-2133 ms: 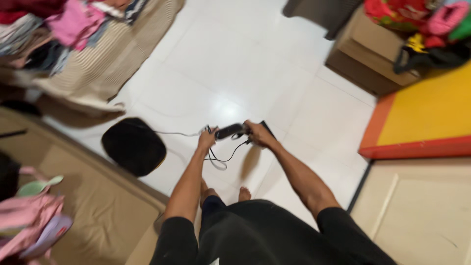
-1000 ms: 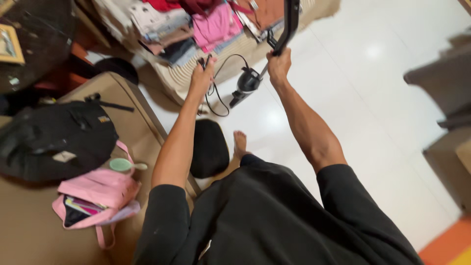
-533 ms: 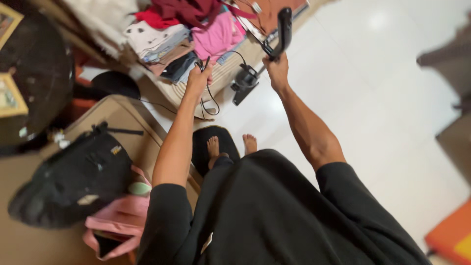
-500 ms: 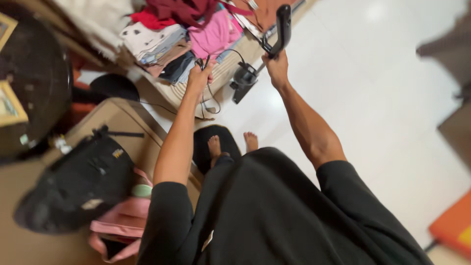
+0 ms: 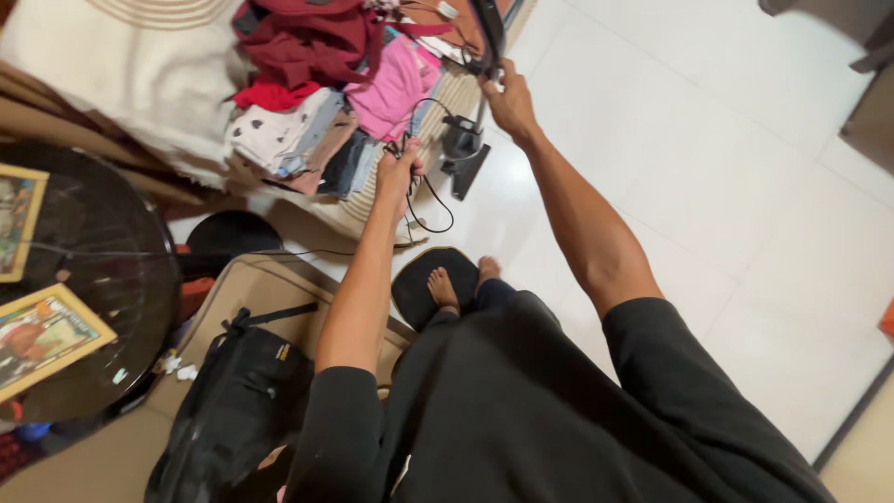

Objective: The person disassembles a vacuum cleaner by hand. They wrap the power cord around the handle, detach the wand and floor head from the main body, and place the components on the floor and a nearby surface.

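1. We see a black, curved, bar-like device [image 5: 488, 30] held up at about 12 o'clock in the view. Its upper end runs out of the top edge, and its slim body tilts slightly left of upright.
2. A black boxy part [image 5: 461, 149] hangs just below the bar at about 6 o'clock from it, with a flat, angled piece at its lower end, clear of the white floor.
3. A thin black cable [image 5: 430, 196] loops from that hanging part toward 8 o'clock, bunched at its upper end and sagging in a loose curve beneath, with a further strand arching above toward the bar.
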